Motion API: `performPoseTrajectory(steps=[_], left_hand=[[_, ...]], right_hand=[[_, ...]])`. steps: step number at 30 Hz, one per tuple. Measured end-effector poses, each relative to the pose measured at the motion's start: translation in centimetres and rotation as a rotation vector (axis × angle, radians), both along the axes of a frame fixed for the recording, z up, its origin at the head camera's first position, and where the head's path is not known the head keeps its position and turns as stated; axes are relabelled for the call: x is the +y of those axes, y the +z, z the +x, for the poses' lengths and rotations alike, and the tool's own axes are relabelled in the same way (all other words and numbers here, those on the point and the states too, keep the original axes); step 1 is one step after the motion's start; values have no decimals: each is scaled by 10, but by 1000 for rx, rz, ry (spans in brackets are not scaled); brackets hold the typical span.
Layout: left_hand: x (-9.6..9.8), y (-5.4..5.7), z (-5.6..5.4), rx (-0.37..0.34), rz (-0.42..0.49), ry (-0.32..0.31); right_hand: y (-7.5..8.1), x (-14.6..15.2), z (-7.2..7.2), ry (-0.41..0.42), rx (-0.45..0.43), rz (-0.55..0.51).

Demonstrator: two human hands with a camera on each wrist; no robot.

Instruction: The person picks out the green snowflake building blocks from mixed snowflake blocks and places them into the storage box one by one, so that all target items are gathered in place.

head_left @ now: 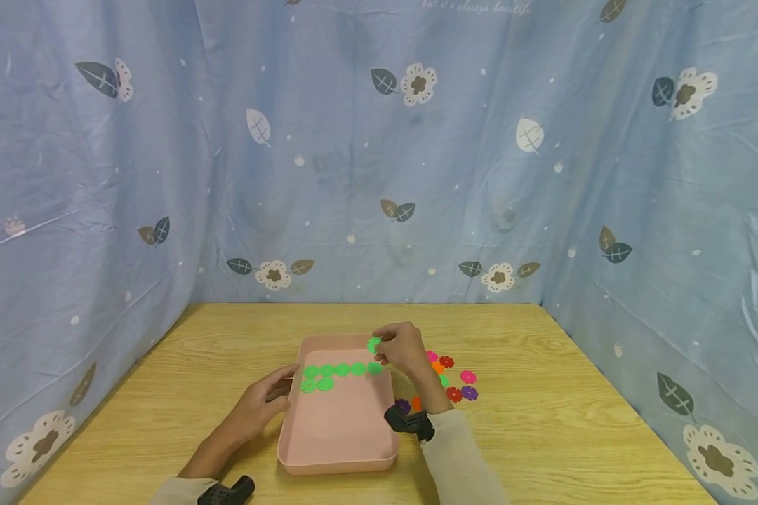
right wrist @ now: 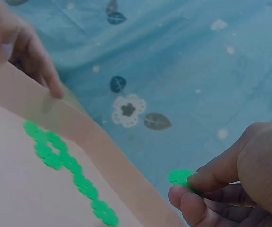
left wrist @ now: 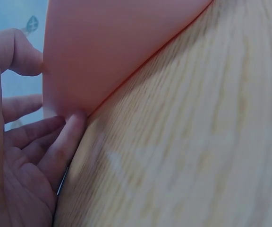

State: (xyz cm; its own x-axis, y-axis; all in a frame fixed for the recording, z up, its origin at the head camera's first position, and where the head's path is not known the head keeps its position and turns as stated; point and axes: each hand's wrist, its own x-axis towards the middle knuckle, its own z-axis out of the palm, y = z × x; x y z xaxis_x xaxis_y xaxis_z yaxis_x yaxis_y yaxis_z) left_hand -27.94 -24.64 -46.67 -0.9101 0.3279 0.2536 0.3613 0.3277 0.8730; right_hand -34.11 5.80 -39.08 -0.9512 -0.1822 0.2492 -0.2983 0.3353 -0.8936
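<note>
A pink rectangular tray (head_left: pixel 341 435) lies on the table. Inside it, several green flower-shaped plastic discs (head_left: pixel 342 369) form a row across, with two more discs (head_left: pixel 317 385) just below at the left. Over the tray's far right part, my right hand (head_left: pixel 406 349) pinches another green flower disc (right wrist: pixel 178 177) between thumb and fingers, raised above the tray floor. My left hand (head_left: pixel 260 403) rests against the tray's left side. Its fingertips (left wrist: pixel 77 117) touch the outer wall, loosely bent rather than wrapped round it.
Right of the tray, loose flower discs (head_left: pixel 469 377) in pink, red, orange, purple and green lie scattered on the wooden table (head_left: pixel 530 435), partly behind my right forearm. A blue patterned curtain (head_left: pixel 366 161) encloses the back and both sides.
</note>
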Motion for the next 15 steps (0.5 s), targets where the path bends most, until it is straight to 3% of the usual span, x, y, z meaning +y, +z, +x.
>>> performPoseTrajectory(steps=[7,15], left_hand=[[-1,0,1,2,6,-21],[0,2,1,0,8,-10]], right_hand=[[-4,-19,2,82,-28,34],[-9,-37,0,119,-37,121]])
